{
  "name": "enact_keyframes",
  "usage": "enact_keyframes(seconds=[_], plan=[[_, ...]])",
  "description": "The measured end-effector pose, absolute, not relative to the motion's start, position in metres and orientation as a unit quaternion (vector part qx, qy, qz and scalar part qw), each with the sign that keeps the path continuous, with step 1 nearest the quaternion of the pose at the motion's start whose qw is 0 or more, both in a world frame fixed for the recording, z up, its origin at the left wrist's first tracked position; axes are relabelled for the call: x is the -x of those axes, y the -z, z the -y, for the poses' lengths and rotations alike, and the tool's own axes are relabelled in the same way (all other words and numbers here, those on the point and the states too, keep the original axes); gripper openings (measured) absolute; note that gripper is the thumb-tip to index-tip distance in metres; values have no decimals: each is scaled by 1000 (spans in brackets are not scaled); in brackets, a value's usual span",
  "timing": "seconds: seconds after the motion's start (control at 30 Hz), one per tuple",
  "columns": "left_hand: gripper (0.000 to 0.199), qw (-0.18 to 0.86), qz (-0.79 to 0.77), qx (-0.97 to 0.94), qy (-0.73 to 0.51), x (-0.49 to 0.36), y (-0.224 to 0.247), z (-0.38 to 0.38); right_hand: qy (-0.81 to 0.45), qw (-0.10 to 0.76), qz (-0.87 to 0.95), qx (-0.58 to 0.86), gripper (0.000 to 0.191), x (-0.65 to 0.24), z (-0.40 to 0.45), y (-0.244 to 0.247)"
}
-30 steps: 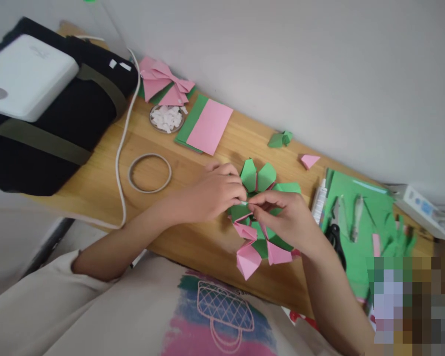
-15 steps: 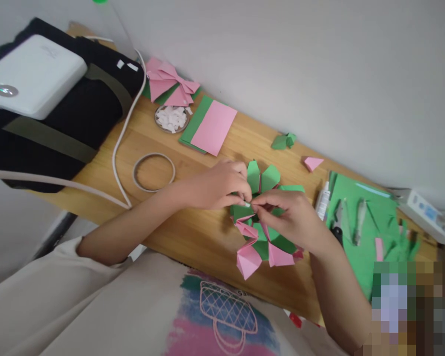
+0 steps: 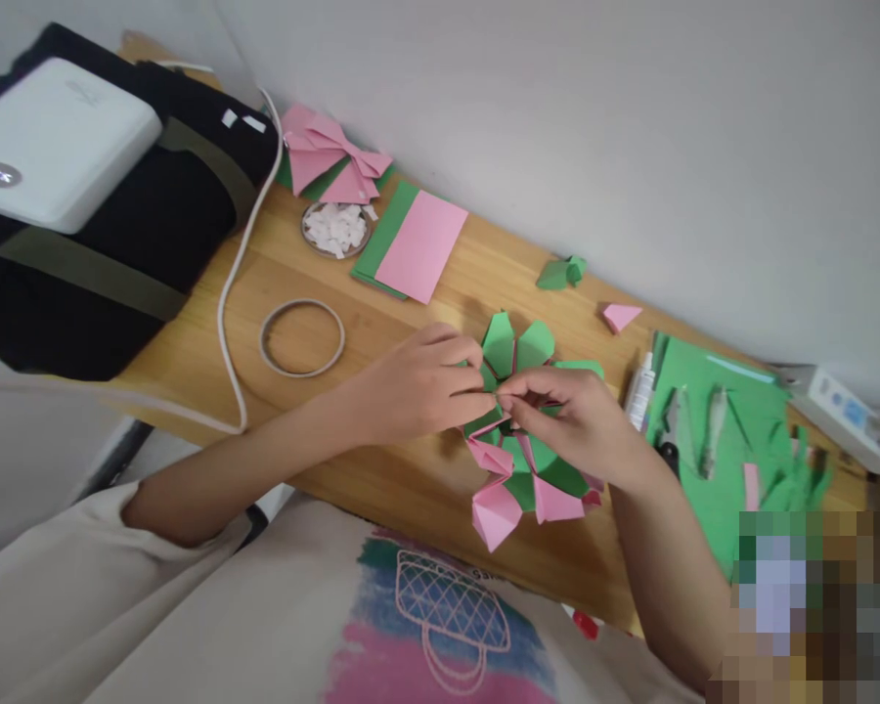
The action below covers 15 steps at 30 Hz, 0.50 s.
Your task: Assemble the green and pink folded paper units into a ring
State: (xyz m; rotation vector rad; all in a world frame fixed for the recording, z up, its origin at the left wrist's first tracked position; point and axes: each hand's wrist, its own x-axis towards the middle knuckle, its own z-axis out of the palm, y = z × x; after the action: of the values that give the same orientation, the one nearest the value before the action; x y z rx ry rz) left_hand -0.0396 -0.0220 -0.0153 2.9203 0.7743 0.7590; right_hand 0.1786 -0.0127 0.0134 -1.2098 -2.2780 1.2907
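Note:
A folded paper flower (image 3: 535, 495), green inside with pink petals folded outward, lies on the wooden table in front of me. Above its left side, my left hand (image 3: 434, 383) has its fingers curled in a pinch. My right hand (image 3: 578, 416) reaches in from the right, thumb and forefinger pressed together. The fingertips of both hands meet over the flower's middle. Whatever sits between them is too small and covered to make out. Both hands hide part of the green petals.
Around lie a round dish of white paper bits (image 3: 335, 229), stacked pink and green paper (image 3: 421, 244), a tape ring (image 3: 302, 338), another pink paper piece (image 3: 337, 156), a glue tube (image 3: 638, 393) and scissors (image 3: 671, 430) on green sheets. A black bag (image 3: 110, 284) stands left.
The small white bit seen at my left fingertips is now hidden. My left hand has turned slightly and its fingers have come up against my right fingertips. The flower has hardly moved.

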Motion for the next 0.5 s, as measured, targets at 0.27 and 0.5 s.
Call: enact_keyframes(seconds=[0.27,0.5], plan=[[30,22,-255,-926,-278,40,17,26,-436,123,784,425,16,-175,15,-15],[39,36,-277,-930,-238,40,15,28,-415,125,796,423,16,-174,18,-13]])
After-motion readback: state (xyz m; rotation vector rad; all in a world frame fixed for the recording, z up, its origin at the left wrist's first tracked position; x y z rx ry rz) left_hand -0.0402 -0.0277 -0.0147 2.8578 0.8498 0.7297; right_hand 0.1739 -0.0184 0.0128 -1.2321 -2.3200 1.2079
